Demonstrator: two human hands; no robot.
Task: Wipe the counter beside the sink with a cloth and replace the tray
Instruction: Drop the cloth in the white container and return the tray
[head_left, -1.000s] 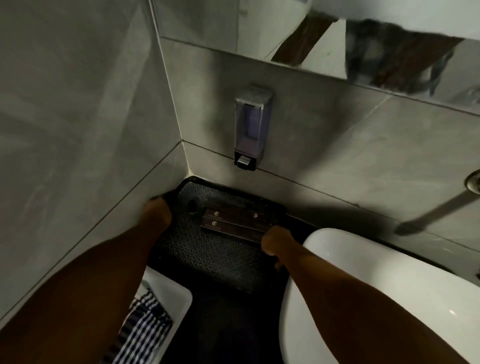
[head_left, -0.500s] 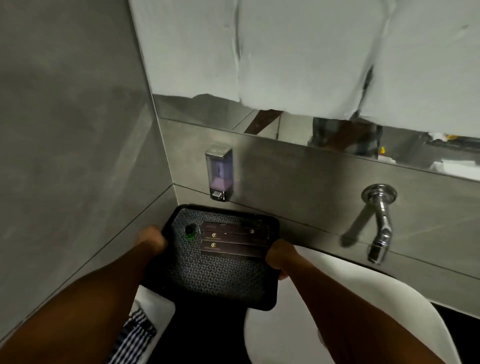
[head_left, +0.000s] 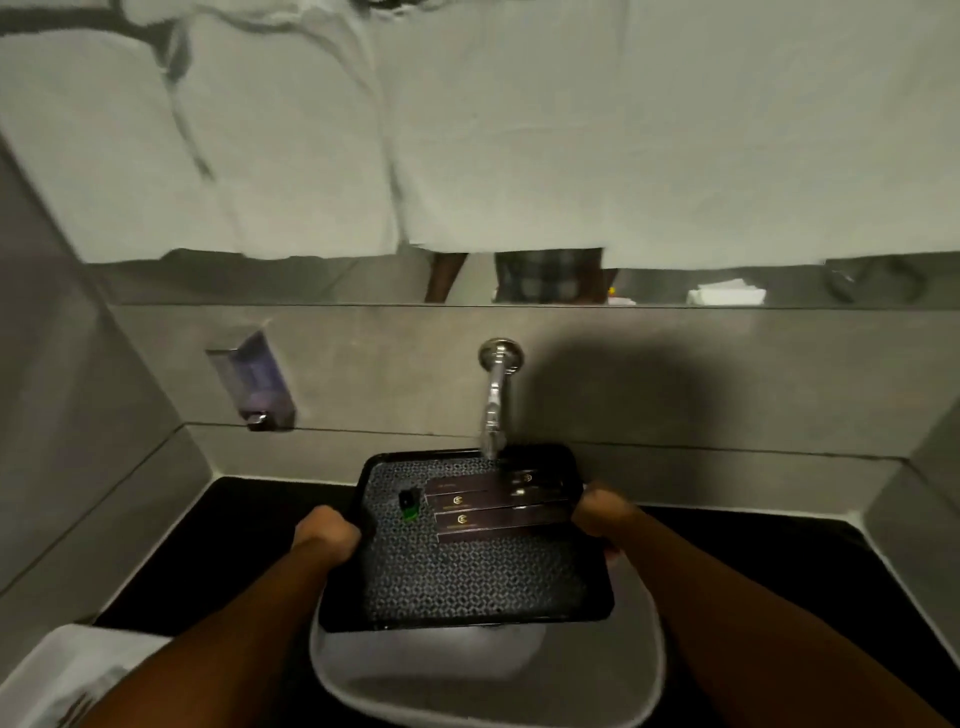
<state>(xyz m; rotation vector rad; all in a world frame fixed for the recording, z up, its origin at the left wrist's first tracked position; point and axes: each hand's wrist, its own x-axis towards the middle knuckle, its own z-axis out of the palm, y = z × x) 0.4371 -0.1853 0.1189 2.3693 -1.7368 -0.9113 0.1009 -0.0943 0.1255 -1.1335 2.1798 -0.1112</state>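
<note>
I hold a black patterned tray (head_left: 467, 577) in the air above the white sink basin (head_left: 644, 670). My left hand (head_left: 326, 535) grips its left rim and my right hand (head_left: 602, 512) grips its right rim. On the tray lie three dark flat boxes (head_left: 498, 504) and a small black and green item (head_left: 409, 505). The black counter (head_left: 208, 540) lies bare to the left of the sink. A white bin (head_left: 57, 675) at the bottom left holds cloth that is blurred.
A chrome wall tap (head_left: 496, 395) juts out just behind the tray's far edge. A soap dispenser (head_left: 257, 384) hangs on the tiled wall at the left. Black counter (head_left: 779, 551) also runs right of the sink. A mirror strip sits above the tiles.
The tray has left the counter's left corner, lifted and carried right, and now hangs over the sink. Both hands kept their grip on its rims.
</note>
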